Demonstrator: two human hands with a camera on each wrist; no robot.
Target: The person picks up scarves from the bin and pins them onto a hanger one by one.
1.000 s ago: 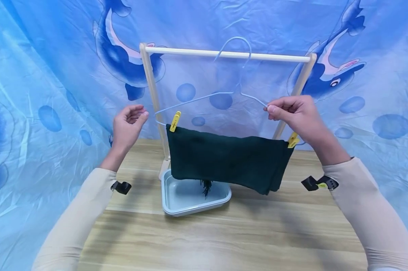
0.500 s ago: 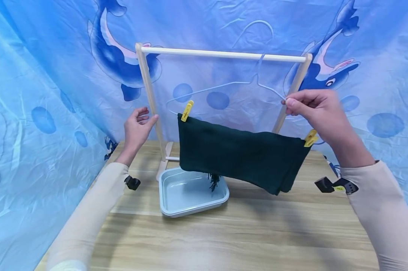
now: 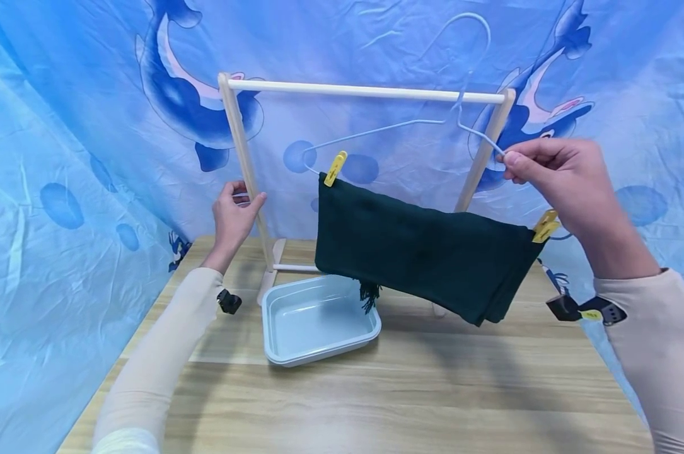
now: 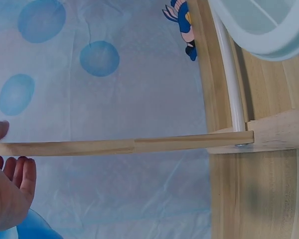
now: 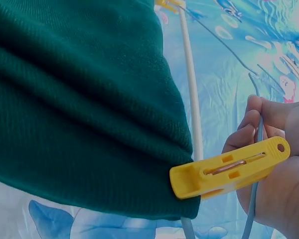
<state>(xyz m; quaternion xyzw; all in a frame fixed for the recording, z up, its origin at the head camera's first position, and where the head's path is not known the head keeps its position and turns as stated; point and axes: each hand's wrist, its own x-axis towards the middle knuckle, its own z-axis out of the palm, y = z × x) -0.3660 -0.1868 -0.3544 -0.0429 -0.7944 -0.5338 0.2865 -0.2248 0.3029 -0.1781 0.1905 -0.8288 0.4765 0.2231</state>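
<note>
My right hand pinches the right shoulder of a light-blue wire clothes hanger between thumb and fingers. A folded dark green scarf hangs tilted from its lower bar, fringe showing underneath. Yellow clothespins fasten it, a left one and a right one. The hanger's hook stands above the rail of a small wooden rack, overlapping it in the head view. My left hand is at the rack's left post, thumb and loosely curved fingers on either side, with a gap showing in the left wrist view.
A pale blue plastic basin stands on the wooden table, below and left of the scarf. Blue dolphin-printed curtain surrounds the table behind and at the sides.
My right hand has moved right and slightly up, carrying the hanger and scarf, which tilts more. The left hand has moved right to the rack's left post, away from the hanger's left end.
</note>
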